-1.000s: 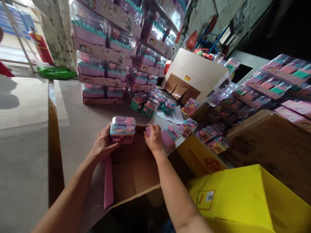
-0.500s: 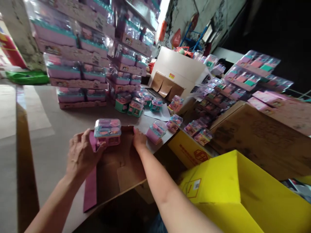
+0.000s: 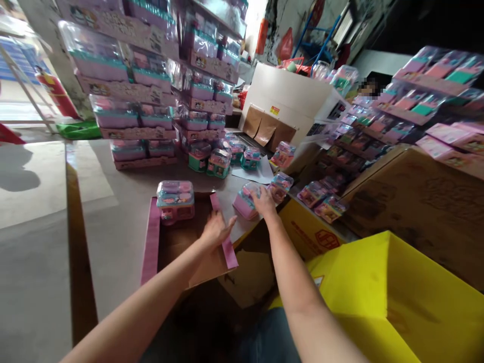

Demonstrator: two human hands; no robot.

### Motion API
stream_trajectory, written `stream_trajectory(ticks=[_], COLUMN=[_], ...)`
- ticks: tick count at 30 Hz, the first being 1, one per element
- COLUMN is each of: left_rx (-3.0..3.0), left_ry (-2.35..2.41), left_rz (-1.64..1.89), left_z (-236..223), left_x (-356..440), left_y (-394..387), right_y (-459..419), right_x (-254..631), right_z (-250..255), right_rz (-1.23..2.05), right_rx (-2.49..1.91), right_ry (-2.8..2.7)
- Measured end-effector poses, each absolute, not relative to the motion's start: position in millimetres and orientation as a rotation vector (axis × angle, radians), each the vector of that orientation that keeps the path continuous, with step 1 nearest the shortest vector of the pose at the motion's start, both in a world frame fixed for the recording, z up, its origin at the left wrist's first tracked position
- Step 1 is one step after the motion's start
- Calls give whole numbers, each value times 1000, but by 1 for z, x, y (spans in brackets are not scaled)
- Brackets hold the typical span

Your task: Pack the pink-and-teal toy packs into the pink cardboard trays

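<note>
A shallow pink cardboard tray [image 3: 150, 244] with a brown inside sits at the table's near edge. One clear-lidded pink and teal toy pack [image 3: 176, 202] stands in its far left corner. My left hand [image 3: 217, 229] hangs over the tray's right side, thumb and fingers apart, with nothing in it. Farther right, the fingers of my right hand [image 3: 263, 200] close on the end of a purple toy pack [image 3: 245, 202] that rests on the table. Another toy pack [image 3: 280, 186] lies just beyond that hand.
Filled display trays [image 3: 132, 133] are stacked high at the back left. Several green-based packs [image 3: 218, 164] stand before a white machine [image 3: 287, 96] with brown flaps. A yellow box [image 3: 351, 282] is at right, near a large brown carton [image 3: 419, 201]. Part of a person shows behind.
My left hand has left the tray's left side and crossed to its right side. My right hand has let go of the tray's far right corner and reached the purple pack.
</note>
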State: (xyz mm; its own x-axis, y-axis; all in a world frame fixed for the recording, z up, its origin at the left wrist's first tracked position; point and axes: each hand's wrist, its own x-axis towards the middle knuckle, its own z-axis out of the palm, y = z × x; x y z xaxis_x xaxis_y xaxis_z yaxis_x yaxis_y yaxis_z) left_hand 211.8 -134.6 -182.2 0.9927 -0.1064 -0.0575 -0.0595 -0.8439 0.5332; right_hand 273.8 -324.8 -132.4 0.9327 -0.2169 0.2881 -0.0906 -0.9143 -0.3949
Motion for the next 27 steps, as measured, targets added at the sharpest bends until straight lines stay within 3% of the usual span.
stream_trajectory(ticks=[3,8,14,22,27], left_rx=[2634,2600,2512,2529,2527], left_ry=[-25,11,47,74,100], left_rz=[-114,-57,-94,-110,-79], left_z=[-185,-196,-198,-192,-195], left_x=[204,198,200,198,198], left_y=[-160,-163,-157,-154,-153], right_y=[-338,-355,-360,-370,-373], right_x=[274,278,313,311,285], right_z=[-136,-137,-150,-163,-176], right_rz=[-227,-167,362,355,155], right_rx=[-2709,-2439,-1991,-1987,-1830], right_ry=[175,-276,-634,-646,-529])
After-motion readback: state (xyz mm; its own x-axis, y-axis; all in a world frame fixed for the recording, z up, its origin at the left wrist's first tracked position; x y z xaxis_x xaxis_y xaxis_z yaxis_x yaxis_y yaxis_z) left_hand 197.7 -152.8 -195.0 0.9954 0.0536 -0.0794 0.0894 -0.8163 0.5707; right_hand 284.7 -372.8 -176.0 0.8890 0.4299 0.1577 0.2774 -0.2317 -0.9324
